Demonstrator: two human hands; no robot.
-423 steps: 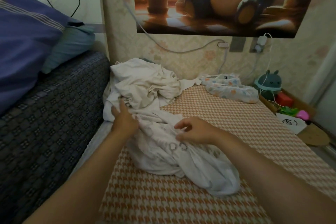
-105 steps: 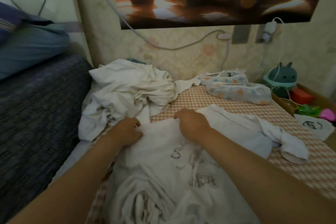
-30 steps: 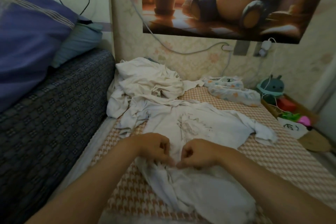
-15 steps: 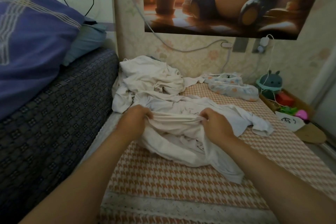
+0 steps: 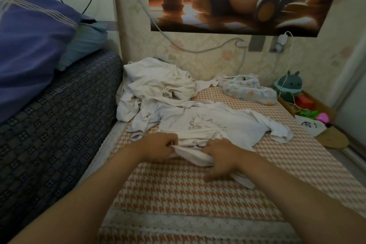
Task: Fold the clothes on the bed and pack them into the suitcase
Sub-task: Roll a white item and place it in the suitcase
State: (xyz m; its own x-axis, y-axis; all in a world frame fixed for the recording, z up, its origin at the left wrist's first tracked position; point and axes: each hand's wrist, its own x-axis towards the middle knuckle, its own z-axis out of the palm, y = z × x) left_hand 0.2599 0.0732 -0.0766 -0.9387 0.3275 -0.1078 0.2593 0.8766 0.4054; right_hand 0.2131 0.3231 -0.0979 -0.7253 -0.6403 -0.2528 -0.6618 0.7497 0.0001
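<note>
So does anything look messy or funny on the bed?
The white printed shirt lies crooked and bunched at its near edge, where the left hand pinches it and the right hand rests on it. Behind it, a pile of white clothes sits crumpled.

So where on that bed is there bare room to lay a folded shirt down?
Free: the bedcover between the left hand, right hand and lace edge, and the strip right of the white shirt. Crowded: the far left corner, with the pile of white clothes, and the patterned garment by the wall.
</note>
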